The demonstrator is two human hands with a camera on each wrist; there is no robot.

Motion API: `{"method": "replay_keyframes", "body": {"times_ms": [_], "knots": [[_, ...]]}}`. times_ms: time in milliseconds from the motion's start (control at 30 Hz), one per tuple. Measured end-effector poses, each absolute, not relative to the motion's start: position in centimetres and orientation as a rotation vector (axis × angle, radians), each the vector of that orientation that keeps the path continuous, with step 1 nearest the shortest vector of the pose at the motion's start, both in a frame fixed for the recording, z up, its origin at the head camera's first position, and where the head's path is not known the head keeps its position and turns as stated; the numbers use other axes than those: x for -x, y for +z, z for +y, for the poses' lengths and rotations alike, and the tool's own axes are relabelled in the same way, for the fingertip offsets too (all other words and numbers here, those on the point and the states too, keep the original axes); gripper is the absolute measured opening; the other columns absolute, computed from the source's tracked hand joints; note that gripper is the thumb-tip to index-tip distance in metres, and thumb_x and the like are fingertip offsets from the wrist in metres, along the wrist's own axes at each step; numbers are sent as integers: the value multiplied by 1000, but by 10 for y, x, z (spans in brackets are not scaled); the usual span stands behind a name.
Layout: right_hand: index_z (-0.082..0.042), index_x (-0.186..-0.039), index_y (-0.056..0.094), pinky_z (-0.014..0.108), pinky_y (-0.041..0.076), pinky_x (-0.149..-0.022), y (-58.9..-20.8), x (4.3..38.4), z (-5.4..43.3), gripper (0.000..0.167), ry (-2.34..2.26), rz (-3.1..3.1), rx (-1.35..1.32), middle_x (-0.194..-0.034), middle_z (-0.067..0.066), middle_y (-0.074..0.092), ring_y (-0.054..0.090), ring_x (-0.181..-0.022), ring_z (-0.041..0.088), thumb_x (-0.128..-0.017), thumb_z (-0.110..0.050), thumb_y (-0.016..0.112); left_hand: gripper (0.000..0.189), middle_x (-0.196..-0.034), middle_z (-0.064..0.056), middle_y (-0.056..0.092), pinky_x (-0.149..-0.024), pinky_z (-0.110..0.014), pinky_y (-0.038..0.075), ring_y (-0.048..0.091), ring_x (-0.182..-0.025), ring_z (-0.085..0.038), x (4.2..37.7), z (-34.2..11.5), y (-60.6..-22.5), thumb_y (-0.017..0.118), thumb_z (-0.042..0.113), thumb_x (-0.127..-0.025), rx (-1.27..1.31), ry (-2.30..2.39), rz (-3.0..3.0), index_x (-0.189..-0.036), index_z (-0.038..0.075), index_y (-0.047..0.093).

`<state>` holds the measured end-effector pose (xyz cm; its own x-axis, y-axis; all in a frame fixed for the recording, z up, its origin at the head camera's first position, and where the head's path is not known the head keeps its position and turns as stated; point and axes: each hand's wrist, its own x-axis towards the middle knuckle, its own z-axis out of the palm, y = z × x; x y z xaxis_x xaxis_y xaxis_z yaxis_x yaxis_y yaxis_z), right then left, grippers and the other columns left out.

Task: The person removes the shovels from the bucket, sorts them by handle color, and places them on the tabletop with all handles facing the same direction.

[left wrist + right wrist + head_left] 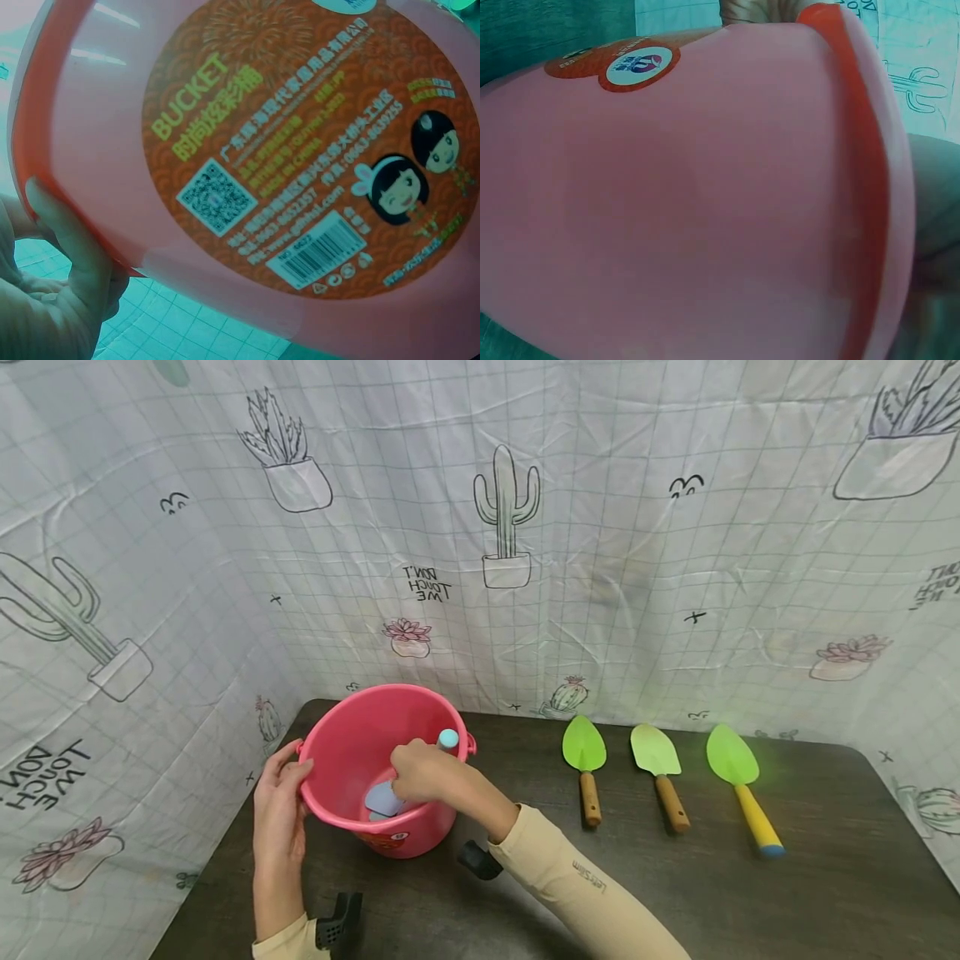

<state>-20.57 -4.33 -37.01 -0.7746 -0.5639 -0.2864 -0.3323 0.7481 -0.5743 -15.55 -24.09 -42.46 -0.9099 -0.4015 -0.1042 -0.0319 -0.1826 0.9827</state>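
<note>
A pink bucket (352, 752) stands tilted toward me on the dark table. My left hand (281, 802) grips its rim at the left; the left wrist view has the thumb (64, 225) lying along the rim. My right hand (423, 772) reaches over the near right rim into the bucket, fingers curled round the handle of a trowel. That trowel's turquoise handle end (447, 740) sticks up behind the hand, and its blue-grey blade (382, 798) points down toward the bucket's near wall. In the right wrist view the bucket wall (690, 195) hides most of this hand.
Right of the bucket, three green-bladed trowels lie in a row: two with wooden handles (590, 797) (672, 804), one with a yellow handle (757, 818). A printed cloth (600, 568) hangs along the table's back and sides.
</note>
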Motion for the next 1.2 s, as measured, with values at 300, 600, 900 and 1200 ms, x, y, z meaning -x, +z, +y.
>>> {"method": "replay_keyframes", "body": {"times_ms": [300,600,900,1200], "knots": [[-7,-78,57,20,46,-54,-379,219,-47,17,-635,2372,723,-63,3,49,47,-52,13,-87,-2,71,46,-105,-4,62,-74,-21,60,68,-84,-8,156,-241,-425,56,13,-105,-497,-2190,-1824,-149,6,44],[-13,-62,50,25,39,-48,-441,265,-58,28,-612,2307,819,-55,-1,37,34,-46,13,-83,-7,67,45,-107,-6,62,-71,-20,59,68,-83,-9,158,-241,-424,55,13,-105,-489,-2189,-1827,-149,7,44],[-14,-50,41,19,31,-48,-372,227,-38,45,-826,2251,839,-50,-7,29,27,-45,8,-85,0,67,46,-108,-6,62,-72,-21,60,69,-84,-9,159,-241,-424,55,13,-105,-488,-2199,-1833,-149,7,43],[-15,-49,40,21,25,-49,-366,225,-27,47,-1011,2174,829,-52,-6,25,19,-49,8,-85,0,65,48,-105,-3,62,-71,-20,59,68,-81,-9,156,-242,-425,57,16,-105,-519,-2196,-1842,-150,7,42]]}}
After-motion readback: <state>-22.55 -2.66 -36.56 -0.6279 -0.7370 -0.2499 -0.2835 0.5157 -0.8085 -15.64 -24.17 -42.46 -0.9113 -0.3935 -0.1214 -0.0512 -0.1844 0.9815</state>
